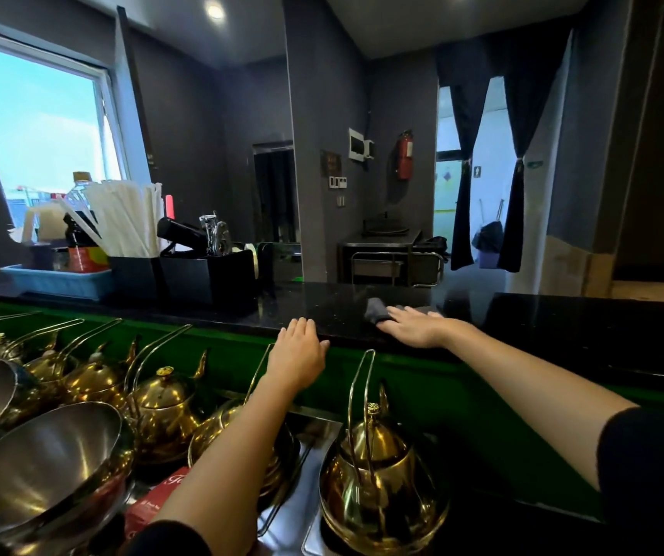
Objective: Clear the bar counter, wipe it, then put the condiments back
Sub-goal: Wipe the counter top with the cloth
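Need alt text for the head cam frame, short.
A person's right hand presses a dark grey cloth on a black bar counter while the left hand rests on its near edge. A blue tray and straws sit far left; gold teapots stand below.

brass teapots (378, 471), steel bowls (41, 455), fire extinguisher (405, 154)

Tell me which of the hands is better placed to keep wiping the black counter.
Right. The right hand lies flat on the grey cloth on the black counter. The left hand only rests on the counter's near edge, holding nothing.
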